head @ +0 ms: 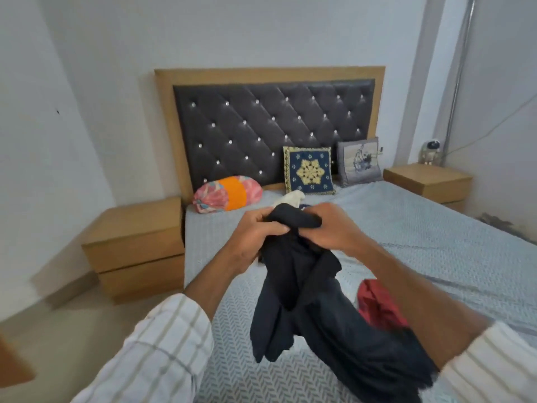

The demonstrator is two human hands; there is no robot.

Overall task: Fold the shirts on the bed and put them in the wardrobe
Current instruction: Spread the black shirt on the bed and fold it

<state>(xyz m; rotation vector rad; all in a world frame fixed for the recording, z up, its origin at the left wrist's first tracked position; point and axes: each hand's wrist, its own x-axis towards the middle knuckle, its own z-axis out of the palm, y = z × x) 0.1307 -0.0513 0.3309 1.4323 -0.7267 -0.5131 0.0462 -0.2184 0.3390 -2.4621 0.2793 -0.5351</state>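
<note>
Both the left hand and right hand grip the bunched top of a dark navy cloth shirt, lifted above the grey patterned bed, likely to find its shoulders before folding. A crumpled red shirt lies right, a cream one farther off.

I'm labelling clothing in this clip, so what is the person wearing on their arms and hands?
Both arms wear a white shirt with thin beige-grey check lines. The left sleeve is pushed up to about mid-forearm, and the right sleeve likewise sits well back from the wrist. The left hand and right hand are bare: no gloves, and no watch or rings that I can make out.
</note>
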